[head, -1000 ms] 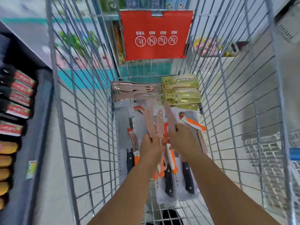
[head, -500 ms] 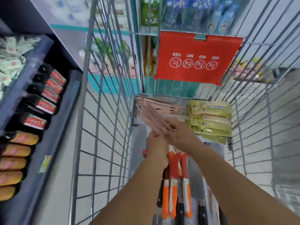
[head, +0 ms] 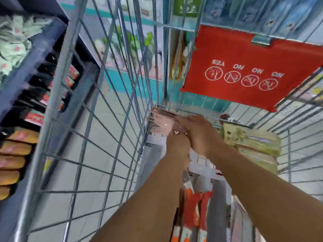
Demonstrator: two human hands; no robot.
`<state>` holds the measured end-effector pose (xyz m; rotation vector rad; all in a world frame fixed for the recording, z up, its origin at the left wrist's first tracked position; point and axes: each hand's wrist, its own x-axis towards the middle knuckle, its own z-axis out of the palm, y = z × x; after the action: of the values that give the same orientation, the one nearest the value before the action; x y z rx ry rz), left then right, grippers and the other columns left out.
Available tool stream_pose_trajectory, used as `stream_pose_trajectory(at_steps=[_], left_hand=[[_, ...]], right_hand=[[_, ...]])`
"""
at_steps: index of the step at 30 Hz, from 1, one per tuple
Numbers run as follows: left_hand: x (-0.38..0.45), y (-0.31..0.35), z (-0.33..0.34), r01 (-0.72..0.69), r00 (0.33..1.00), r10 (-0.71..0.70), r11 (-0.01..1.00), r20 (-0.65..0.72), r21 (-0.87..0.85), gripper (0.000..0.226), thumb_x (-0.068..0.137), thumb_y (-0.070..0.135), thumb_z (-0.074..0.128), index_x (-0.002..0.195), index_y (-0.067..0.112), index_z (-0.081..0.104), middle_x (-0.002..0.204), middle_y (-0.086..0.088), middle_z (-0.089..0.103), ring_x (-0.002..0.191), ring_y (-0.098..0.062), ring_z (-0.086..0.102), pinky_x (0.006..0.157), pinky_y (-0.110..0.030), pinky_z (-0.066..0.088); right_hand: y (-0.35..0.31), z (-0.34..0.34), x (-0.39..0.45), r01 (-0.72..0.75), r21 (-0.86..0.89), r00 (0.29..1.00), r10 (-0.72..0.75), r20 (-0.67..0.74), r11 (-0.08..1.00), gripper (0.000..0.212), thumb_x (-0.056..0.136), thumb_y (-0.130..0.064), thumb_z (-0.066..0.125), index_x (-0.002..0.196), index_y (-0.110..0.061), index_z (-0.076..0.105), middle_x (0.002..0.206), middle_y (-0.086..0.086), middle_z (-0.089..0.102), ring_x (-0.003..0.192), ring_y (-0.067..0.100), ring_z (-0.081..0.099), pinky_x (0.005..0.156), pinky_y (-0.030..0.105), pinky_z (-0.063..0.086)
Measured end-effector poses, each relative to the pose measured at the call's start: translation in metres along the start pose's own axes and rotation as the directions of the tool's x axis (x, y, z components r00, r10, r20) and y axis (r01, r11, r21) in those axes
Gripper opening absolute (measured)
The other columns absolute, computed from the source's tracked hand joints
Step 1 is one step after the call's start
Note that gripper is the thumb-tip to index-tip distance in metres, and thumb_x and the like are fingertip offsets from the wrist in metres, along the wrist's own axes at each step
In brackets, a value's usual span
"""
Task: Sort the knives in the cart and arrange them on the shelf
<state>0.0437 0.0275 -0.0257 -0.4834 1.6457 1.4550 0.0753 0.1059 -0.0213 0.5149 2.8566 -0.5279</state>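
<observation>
Both my arms reach into the wire cart [head: 108, 130]. My right hand [head: 197, 131] lies over a stack of pink packaged knives [head: 160, 123] at the cart's far left corner, fingers curled round its near end. My left hand [head: 176, 145] sits just below, its fingers at the same pink stack; how they close is hidden. Orange-handled knives [head: 192, 213] lie on the cart floor between my forearms. Yellow-green knife packs [head: 253, 142] are stacked at the far right.
A red sign [head: 244, 70] hangs on the cart's far end. Dark shelves [head: 40, 81] at left hold red-labelled dark items and yellow-orange packs [head: 15, 151]. More goods hang beyond the cart.
Both hands carried pink knives from the cart's middle to the far left corner, onto the pink stack. The camera view swung closer and leftward.
</observation>
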Motion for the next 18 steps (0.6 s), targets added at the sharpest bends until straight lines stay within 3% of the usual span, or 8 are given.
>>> stream_pose_trajectory(at_steps=[2,4,7,10,13,18], left_hand=[[0.006,-0.003,0.0,-0.012,0.999,0.018,0.994,0.049,-0.108,0.035,0.095,0.003,0.039,0.126,0.009,0.054,0.11,-0.019,0.065,0.096,-0.028,0.065,0.077,-0.036,0.054],[0.007,-0.005,-0.003,-0.021,0.994,0.039,0.986,0.107,-0.167,0.035,0.095,-0.001,0.038,0.121,0.014,0.056,0.112,-0.02,0.065,0.105,-0.033,0.063,0.09,-0.044,0.053],[0.009,-0.009,-0.009,-0.057,0.992,0.056,0.998,0.113,0.005,0.042,0.092,0.0,0.039,0.121,0.026,0.054,0.111,-0.015,0.064,0.091,-0.028,0.063,0.074,-0.037,0.051],[0.015,-0.012,-0.011,-0.123,0.992,0.119,0.967,0.032,0.224,0.048,0.083,-0.006,0.033,0.121,0.019,0.05,0.117,-0.018,0.058,0.084,-0.029,0.06,0.063,-0.033,0.048],[0.013,-0.009,-0.015,-0.153,0.988,0.153,0.88,0.037,0.449,0.061,0.077,-0.006,0.032,0.135,0.014,0.039,0.128,-0.019,0.049,0.102,-0.035,0.059,0.076,-0.042,0.053],[-0.004,-0.008,-0.03,-0.316,0.947,0.269,0.695,0.174,0.646,0.059,0.087,0.0,0.044,0.142,0.014,0.03,0.139,-0.011,0.042,0.115,-0.026,0.052,0.083,-0.031,0.045]], right_hand=[[0.0,0.003,0.004,0.045,-0.083,0.999,-0.042,0.032,0.996,0.052,0.091,-0.025,0.051,0.142,-0.032,0.04,0.142,0.0,0.045,0.128,0.028,0.038,0.101,0.037,0.035],[0.002,0.005,0.002,0.017,-0.062,0.993,-0.01,0.117,0.998,0.057,0.094,-0.028,0.047,0.148,-0.034,0.027,0.158,-0.006,0.018,0.143,0.022,0.016,0.112,0.037,0.017],[0.004,0.008,-0.002,-0.002,-0.146,0.971,0.037,0.236,0.989,0.067,0.098,-0.025,0.04,0.152,-0.032,0.0,0.159,-0.012,-0.01,0.147,0.014,-0.007,0.116,0.036,0.003],[0.005,0.01,-0.002,-0.008,-0.154,0.966,0.047,0.253,0.988,0.071,0.098,-0.018,0.037,0.152,-0.027,-0.009,0.159,-0.011,-0.016,0.147,0.013,-0.011,0.116,0.037,0.002],[0.004,0.011,-0.002,-0.018,-0.149,0.967,0.055,0.247,0.989,0.075,0.097,-0.016,0.039,0.151,-0.025,-0.011,0.159,-0.009,-0.015,0.147,0.014,-0.011,0.117,0.038,0.001],[-0.002,0.01,-0.015,-0.037,-0.116,0.986,0.055,0.159,0.993,0.071,0.098,-0.017,0.04,0.152,-0.023,-0.005,0.16,-0.007,-0.008,0.148,0.016,-0.005,0.118,0.039,0.002]])
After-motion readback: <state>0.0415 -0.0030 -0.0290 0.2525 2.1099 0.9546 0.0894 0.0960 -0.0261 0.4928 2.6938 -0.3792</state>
